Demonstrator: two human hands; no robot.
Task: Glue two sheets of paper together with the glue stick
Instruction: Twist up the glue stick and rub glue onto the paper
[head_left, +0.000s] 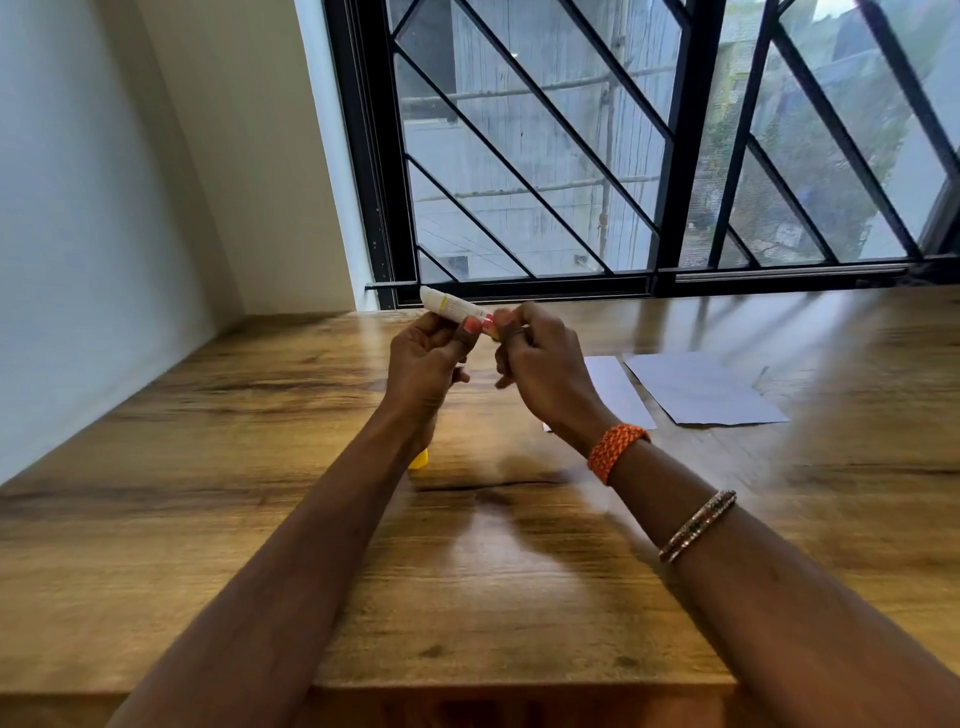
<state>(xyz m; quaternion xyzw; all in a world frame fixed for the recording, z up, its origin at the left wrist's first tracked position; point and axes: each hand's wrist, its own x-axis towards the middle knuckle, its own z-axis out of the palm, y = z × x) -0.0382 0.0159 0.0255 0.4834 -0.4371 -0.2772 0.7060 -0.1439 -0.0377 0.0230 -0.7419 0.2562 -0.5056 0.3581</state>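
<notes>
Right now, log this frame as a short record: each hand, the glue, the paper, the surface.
left hand: holds the glue stick above the table
right hand: fingers pinch the stick's near end
paper sheets: two, flat on the table, right of the hands, untouched
yellow object: partly hidden under the left forearm
table: wood grain

Orange wristband (618, 451), beaded bangles (697, 526)
</notes>
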